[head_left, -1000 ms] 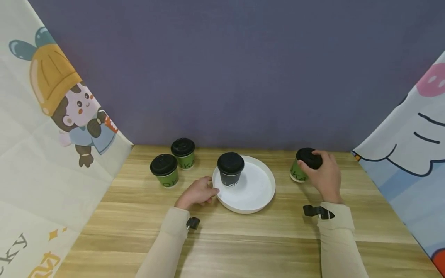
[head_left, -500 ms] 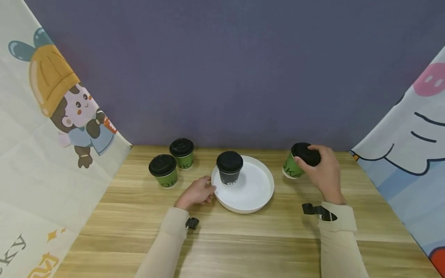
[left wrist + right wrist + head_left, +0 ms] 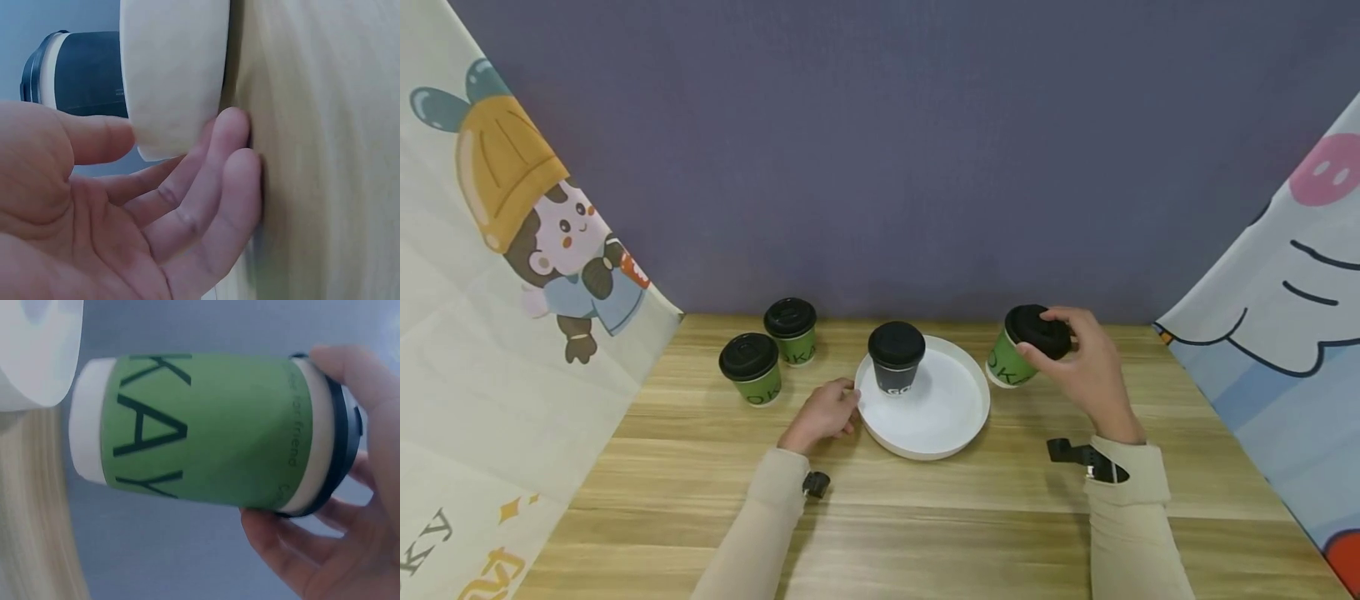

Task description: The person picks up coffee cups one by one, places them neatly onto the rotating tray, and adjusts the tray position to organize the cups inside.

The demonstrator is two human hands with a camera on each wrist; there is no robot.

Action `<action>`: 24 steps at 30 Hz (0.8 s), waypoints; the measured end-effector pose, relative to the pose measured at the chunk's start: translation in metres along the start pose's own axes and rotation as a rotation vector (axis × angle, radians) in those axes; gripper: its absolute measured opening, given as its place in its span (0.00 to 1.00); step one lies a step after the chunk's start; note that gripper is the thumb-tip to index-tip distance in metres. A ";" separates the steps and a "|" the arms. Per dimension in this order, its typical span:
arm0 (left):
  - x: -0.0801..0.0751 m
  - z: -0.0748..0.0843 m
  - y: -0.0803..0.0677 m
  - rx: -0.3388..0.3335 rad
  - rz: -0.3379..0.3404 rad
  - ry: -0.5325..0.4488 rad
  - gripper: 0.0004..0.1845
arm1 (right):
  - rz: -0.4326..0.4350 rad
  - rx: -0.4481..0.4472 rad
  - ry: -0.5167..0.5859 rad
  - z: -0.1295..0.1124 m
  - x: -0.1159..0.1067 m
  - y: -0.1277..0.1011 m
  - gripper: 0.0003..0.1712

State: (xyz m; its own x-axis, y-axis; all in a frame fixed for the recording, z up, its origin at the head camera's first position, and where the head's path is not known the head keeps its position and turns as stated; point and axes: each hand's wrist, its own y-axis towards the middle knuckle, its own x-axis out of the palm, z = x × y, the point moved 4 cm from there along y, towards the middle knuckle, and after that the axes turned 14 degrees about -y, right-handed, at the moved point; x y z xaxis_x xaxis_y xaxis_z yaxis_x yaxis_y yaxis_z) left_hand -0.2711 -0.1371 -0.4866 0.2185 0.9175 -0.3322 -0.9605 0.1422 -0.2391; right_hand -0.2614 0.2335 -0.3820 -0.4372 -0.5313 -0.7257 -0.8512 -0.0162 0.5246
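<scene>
A green paper coffee cup (image 3: 1013,357) with a black lid is held by the lid end in my right hand (image 3: 1086,367). In the right wrist view the cup (image 3: 206,431) is tilted, its white base raised off the wooden table, with thumb and fingers around the lid's rim. My left hand (image 3: 823,414) is at the left edge of a round white tray (image 3: 951,417). The left wrist view has its thumb (image 3: 103,139) against the tray's wall (image 3: 175,75) and the fingers curled along the underside. A black paper cup (image 3: 897,367) with a black lid stands upright on the tray's left part.
Two more green lidded cups stand on the table left of the tray, a nearer one (image 3: 752,371) and a farther one (image 3: 793,333). A dark blue-grey cloth (image 3: 880,167) rises behind the table (image 3: 925,517); printed cloths hang at both sides.
My right hand has lifted the green cup and carried it left, closer to the tray, tilting it. The left hand stays at the tray's edge, its thumb drawn slightly back to the rim.
</scene>
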 end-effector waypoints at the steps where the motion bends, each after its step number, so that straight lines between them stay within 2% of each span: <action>1: 0.000 -0.001 0.000 -0.001 0.011 -0.005 0.22 | -0.012 -0.012 0.009 -0.003 0.000 0.000 0.32; 8: 0.001 -0.003 0.004 0.040 0.082 0.058 0.23 | -0.060 -0.095 0.052 -0.021 0.001 0.000 0.31; 12: 0.001 -0.001 0.004 0.060 0.089 0.098 0.25 | -0.069 -0.123 0.054 -0.027 0.002 -0.001 0.31; 17: -0.001 0.007 -0.001 0.081 0.047 0.141 0.29 | -0.071 -0.155 0.043 -0.032 0.003 -0.002 0.31; 24: -0.001 0.015 -0.009 0.081 -0.055 0.194 0.30 | -0.075 -0.178 0.026 -0.037 0.005 -0.002 0.31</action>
State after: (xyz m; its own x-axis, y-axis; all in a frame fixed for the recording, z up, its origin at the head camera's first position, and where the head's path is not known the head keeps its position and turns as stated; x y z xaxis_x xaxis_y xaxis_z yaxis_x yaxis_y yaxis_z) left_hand -0.2653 -0.1340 -0.4700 0.2921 0.8203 -0.4917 -0.9554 0.2264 -0.1899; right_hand -0.2512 0.1996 -0.3708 -0.3646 -0.5451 -0.7549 -0.8152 -0.2049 0.5417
